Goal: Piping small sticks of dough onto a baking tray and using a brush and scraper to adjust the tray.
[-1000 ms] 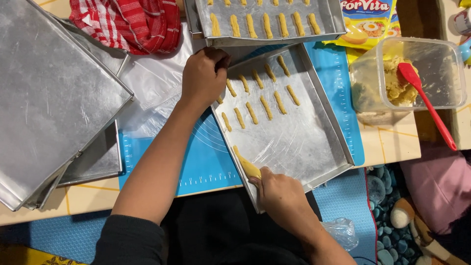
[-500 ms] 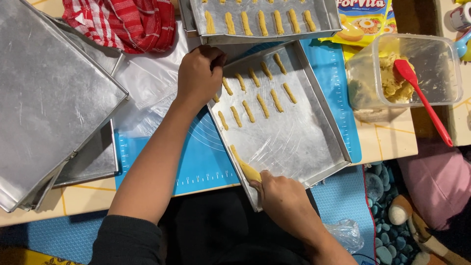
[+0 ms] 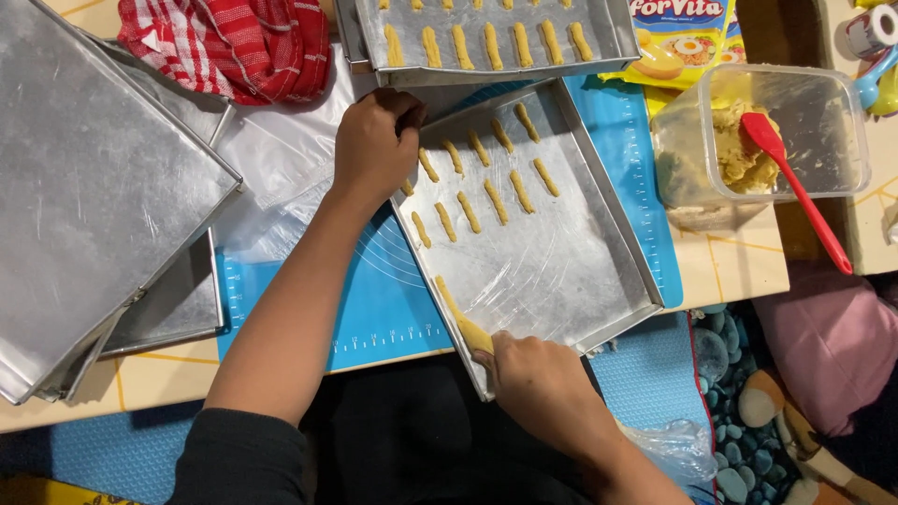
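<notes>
Baking tray [image 3: 561, 271], tilted on blue mat [image 3: 374, 309]: left hand [image 3: 374, 150] clenched on far corner. Right hand [image 3: 538, 383] grasps dough strip [image 3: 460, 318] at near rim. Step: laying strips. Next likely calls for aligned placement beside dough sticks [image 3: 486, 182].

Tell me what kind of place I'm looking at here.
Most likely a home baking setup on a low table. A metal baking tray holds rows of dough sticks, a clear tub of dough has a red spatula in it, and a blue silicone mat covers the table.
</notes>
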